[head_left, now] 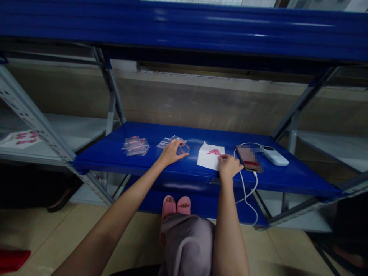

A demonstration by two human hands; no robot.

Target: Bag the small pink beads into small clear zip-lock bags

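Currently, the left hand [171,152] lies palm down on a small clear resealable plastic bag [181,148], its fingers [180,153] extended and unclenched across the thin, glossy film. Further clear bags [169,141] lie just behind that hand. The right hand [229,166] sits at the right edge of a white paper sheet [208,158], its fingers [222,156] curved down onto the sheet; whether they pinch the paper cannot be determined. A small heap of pink granular pieces [214,152] rests on the sheet, just beside those fingers.

A stack of clear bags with pink contents [135,146] lies further left. To the right are a brown flat device [248,158], obscured by blur, and a white rounded power bank [276,156], joined by a looped white cable [246,184] hanging over the shelf edge.

All of these rest on a glossy blue steel shelf [195,134], carried by perforated grey uprights [34,119]. Behind it stands a rough concrete wall [201,99]. Below, pink slippers [176,205] and grey trousers [186,245] show above beige floor tiles [63,234].
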